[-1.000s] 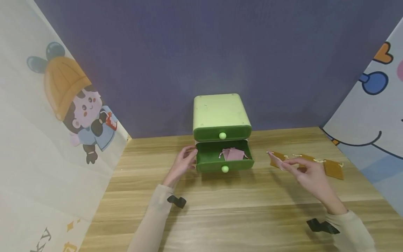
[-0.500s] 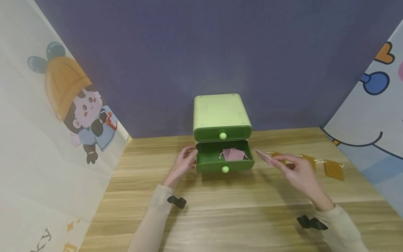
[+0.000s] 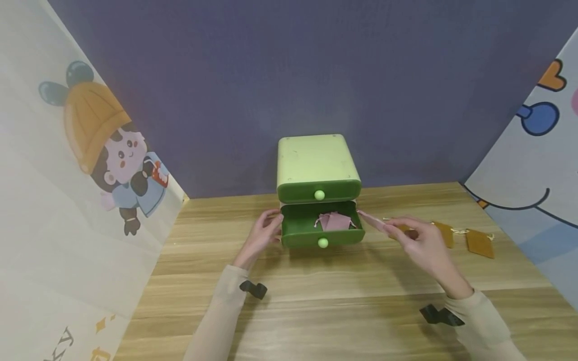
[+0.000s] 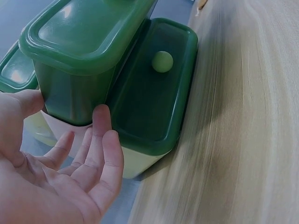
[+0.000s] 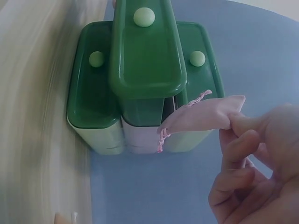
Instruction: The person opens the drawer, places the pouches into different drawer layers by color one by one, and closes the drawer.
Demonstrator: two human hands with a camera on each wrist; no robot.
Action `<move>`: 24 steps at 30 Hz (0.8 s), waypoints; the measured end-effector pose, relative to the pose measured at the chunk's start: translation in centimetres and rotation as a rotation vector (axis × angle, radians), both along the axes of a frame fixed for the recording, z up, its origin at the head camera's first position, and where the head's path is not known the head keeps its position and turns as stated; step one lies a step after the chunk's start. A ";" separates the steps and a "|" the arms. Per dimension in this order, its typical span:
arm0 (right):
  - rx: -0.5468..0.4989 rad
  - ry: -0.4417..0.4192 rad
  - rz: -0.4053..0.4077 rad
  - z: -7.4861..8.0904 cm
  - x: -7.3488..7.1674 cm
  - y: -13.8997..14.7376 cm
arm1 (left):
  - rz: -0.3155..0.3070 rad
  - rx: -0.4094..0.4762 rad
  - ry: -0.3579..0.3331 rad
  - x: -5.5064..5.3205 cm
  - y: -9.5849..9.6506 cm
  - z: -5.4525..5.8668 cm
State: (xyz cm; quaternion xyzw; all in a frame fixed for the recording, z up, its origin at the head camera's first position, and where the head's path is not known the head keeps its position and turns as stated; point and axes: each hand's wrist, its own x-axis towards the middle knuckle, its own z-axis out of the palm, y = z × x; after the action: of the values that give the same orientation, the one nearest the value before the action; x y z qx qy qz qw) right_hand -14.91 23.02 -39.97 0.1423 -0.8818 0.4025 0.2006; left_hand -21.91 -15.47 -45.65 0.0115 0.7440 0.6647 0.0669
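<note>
Pouch pinched in my right hand, right by the pulled-out drawer, more pouches lying inside, my left hand kinda spread, fingertips touching the drawer's side

Left hand loosely bent, right hand pinching.
The left forearm reaches forward, palm turned inward, its thumb set well apart from the fingers, which stretch out slightly bent. The right forearm slants in from the lower right; its thumb presses against what is probably the index finger, partly hidden, while the other fingers curl toward the palm.
</note>
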 end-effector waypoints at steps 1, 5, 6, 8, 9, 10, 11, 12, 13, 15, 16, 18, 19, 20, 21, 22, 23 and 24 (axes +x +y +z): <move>-0.001 0.000 0.002 0.1 0.0 -0.1 | 0.000 0.000 -0.001 0.0 0.0 0.0; -0.003 0.012 0.011 0.2 -0.1 -0.5 | 0.001 -0.008 -0.003 0.0 -0.1 0.0; -0.006 0.016 0.015 0.2 -0.2 -0.6 | 0.000 -0.008 -0.004 0.0 0.0 0.0; -0.012 0.023 0.022 0.2 -0.2 -0.7 | -0.002 -0.010 -0.005 0.0 0.0 -0.1; -0.014 0.024 0.024 0.2 -0.3 -0.8 | -0.003 -0.011 -0.005 -0.1 0.0 -0.1; -0.015 0.025 0.028 0.3 -0.3 -0.9 | -0.003 -0.012 -0.005 -0.1 0.0 -0.1; -0.017 0.023 0.033 0.4 -0.3 -1.0 | -0.003 -0.009 -0.008 0.0 0.0 0.0; -0.018 0.020 0.037 0.5 -0.3 -1.1 | -0.003 -0.009 -0.006 0.0 0.0 0.0; -0.017 0.018 0.039 0.5 -0.3 -1.2 | -0.002 -0.007 -0.006 0.0 0.0 0.0; -0.018 0.011 0.046 0.7 -0.3 -1.4 | 0.000 -0.006 -0.004 0.0 0.0 0.0; -0.019 0.009 0.050 0.8 -0.3 -1.5 | 0.002 -0.006 -0.003 0.0 0.0 0.0; -0.023 0.007 0.055 0.9 -0.4 -1.7 | 0.004 -0.006 -0.002 0.0 0.0 0.0; -0.026 0.007 0.056 1.0 -0.4 -1.7 | 0.005 -0.006 -0.003 0.0 0.0 0.0; -0.030 0.007 0.058 1.0 -0.5 -1.8 | 0.005 -0.008 -0.003 0.0 0.0 0.0; -0.031 0.008 0.059 1.0 -0.5 -1.9 | 0.005 -0.009 -0.002 0.0 0.0 -0.1; -0.034 0.010 0.060 1.0 -0.5 -2.0 | 0.006 -0.012 -0.002 0.0 0.0 -0.1; -0.035 0.013 0.060 1.0 -0.6 -2.0 | 0.006 -0.011 -0.003 0.0 0.0 -0.1; -0.036 0.014 0.060 1.0 -0.6 -2.1 | 0.006 -0.011 -0.003 0.0 0.0 -0.1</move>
State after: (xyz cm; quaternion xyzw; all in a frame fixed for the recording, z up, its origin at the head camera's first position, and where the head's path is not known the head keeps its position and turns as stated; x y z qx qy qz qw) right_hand -15.53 20.92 -38.97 0.1676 -0.8683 0.4232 0.1973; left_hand -21.90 -15.47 -45.72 0.0079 0.7474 0.6610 0.0663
